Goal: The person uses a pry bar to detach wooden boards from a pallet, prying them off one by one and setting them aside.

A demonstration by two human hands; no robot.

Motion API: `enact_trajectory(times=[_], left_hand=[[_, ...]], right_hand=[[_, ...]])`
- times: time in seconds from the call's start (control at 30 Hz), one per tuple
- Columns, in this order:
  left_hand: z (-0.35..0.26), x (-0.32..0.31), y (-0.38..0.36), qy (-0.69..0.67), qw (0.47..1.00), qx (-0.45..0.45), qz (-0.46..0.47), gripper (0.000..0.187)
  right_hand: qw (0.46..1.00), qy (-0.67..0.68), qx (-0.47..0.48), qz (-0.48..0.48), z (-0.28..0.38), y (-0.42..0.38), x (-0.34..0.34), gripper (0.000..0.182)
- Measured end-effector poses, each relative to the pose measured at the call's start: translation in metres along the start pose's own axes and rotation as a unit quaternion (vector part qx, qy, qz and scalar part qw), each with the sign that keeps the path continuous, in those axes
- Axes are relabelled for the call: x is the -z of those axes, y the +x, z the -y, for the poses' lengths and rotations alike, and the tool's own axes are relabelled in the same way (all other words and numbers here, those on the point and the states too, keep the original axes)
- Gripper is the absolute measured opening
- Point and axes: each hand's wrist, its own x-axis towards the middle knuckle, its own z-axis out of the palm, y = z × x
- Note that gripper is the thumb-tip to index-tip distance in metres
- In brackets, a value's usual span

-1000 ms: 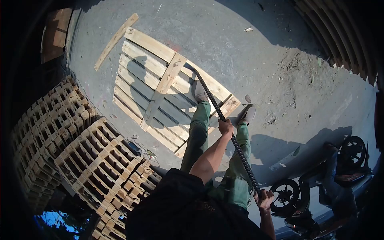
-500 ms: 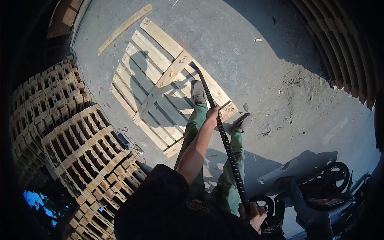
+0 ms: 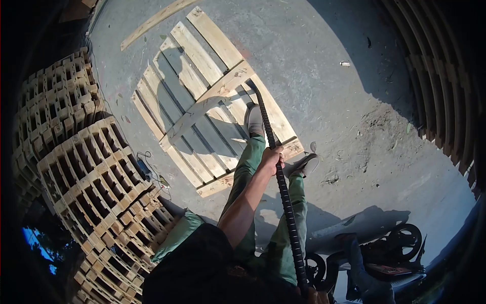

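Observation:
My left hand (image 3: 272, 157) is clenched around a long ribbed steel bar (image 3: 284, 202) about halfway along it. The bar's far tip is wedged under the diagonal cross board (image 3: 212, 101) of a wooden pallet (image 3: 190, 66) that lies flat on the concrete. My left shoe (image 3: 254, 119) stands on the pallet slats, and my right shoe (image 3: 302, 165) rests at the pallet's near corner. My right hand (image 3: 310, 296) shows only as a sliver at the bottom edge, at the bar's near end.
Tall stacks of pallets (image 3: 96, 177) fill the left side. A loose plank (image 3: 152, 19) lies beyond the pallet. A small device with a cable (image 3: 149, 175) lies by the stacks. Kick scooters (image 3: 390, 253) lie at lower right. A corrugated wall (image 3: 440, 91) curves along the right.
My left hand slid up the bar toward the pallet, my right hand dropped almost out of frame, and the cross board lifted and tilted. The view shifted so the pallet sits higher.

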Motion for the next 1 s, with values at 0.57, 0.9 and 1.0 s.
enact_trajectory(times=[0.57, 0.9, 1.0], left_hand=[[0.104, -0.019, 0.029, 0.107, 0.979, -0.087, -0.15, 0.015], [0.012, -0.002, 0.031, 0.03, 0.999, -0.041, -0.018, 0.017], [0.014, -0.022, 0.087, -0.026, 0.999, -0.026, 0.009, 0.018]], right_hand=[[0.981, -0.023, 0.16, -0.107, -0.161, -0.042, -0.129, 0.029], [0.998, 0.033, 0.046, 0.035, 0.012, 0.007, 0.029, 0.028], [0.998, -0.037, 0.05, 0.031, 0.03, 0.043, 0.073, 0.024]])
